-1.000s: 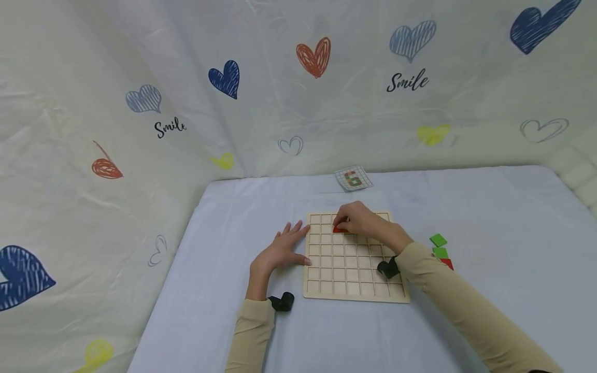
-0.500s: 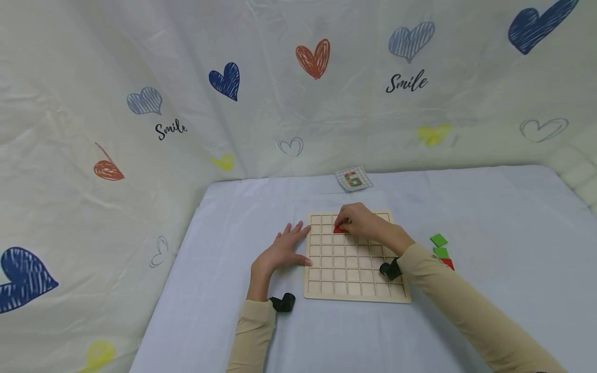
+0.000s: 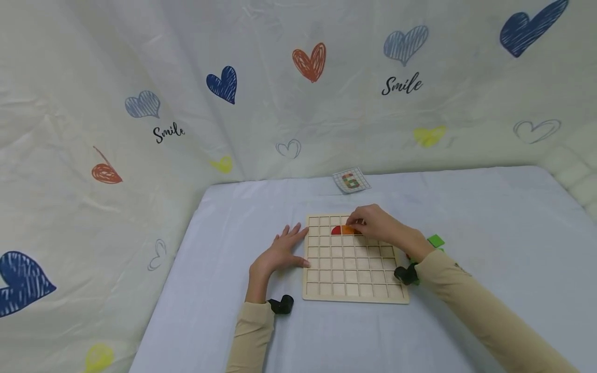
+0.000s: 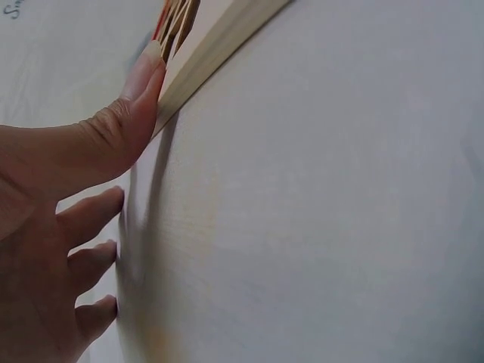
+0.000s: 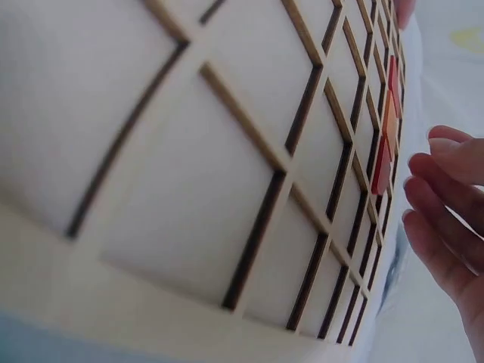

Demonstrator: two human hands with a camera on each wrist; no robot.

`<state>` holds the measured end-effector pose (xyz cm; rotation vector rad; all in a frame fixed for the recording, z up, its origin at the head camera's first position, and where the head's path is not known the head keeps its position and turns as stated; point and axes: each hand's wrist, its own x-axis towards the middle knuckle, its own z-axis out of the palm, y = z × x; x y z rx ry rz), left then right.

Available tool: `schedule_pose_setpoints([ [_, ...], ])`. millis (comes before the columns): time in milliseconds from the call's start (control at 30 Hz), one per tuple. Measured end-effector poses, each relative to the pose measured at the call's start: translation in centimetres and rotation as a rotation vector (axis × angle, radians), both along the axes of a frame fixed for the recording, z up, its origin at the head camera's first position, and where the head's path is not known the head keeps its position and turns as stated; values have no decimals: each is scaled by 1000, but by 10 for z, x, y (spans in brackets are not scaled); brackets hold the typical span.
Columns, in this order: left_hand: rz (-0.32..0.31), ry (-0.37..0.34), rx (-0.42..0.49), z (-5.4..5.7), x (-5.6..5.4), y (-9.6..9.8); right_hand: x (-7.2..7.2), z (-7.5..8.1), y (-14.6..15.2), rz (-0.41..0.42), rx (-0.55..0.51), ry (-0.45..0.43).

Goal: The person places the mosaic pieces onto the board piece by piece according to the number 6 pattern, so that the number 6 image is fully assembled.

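Note:
My left hand (image 3: 278, 255) lies spread at the left side of the wooden grid board (image 3: 326, 291). In the left wrist view its thumb (image 4: 140, 94) touches the board's edge. In an upper row of the grid sit a red tile with a rounded corner (image 3: 336, 230) and, beside it, an orange tile (image 3: 347, 229). The right wrist view shows another red tile (image 5: 382, 168) following the orange one. My right hand (image 3: 375, 223) hovers at that end of the row, fingers loosely bent. Nothing shows between its fingers in the right wrist view.
A card with a coloured grid picture (image 3: 352, 180) lies beyond the board. Right of the board is a green tile (image 3: 436, 240), with more tiles partly hidden by my right wrist. A black wrist camera (image 3: 281, 304) sits on my left wrist. A heart-printed curtain (image 3: 261, 119) hangs behind the table.
My right hand has moved to the right from the rounded red tile, uncovering it and the orange tile. The left hand keeps its place at the board.

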<state>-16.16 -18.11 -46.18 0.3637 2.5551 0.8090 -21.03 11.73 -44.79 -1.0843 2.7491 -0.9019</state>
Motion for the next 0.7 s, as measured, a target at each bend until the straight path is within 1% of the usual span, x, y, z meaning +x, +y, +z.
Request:
schedule_pose_setpoints([
  [133, -4, 5, -7, 0, 1, 1, 6, 1, 11, -7, 3, -3],
  [267, -3, 10, -5, 1, 2, 1, 13, 3, 23, -36, 1, -7],
  [400, -5, 15, -5, 2, 2, 1, 20, 6, 35, -78, 8, -39],
  [500, -4, 12, 1, 2, 2, 1, 24, 7, 44, -116, 25, -86],
  [567, -5, 10, 3, 2, 2, 1, 28, 6, 50, -129, 35, -98],
  [700, -11, 11, 12, 1, 2, 2, 35, 6, 63, -136, 39, -90],
])
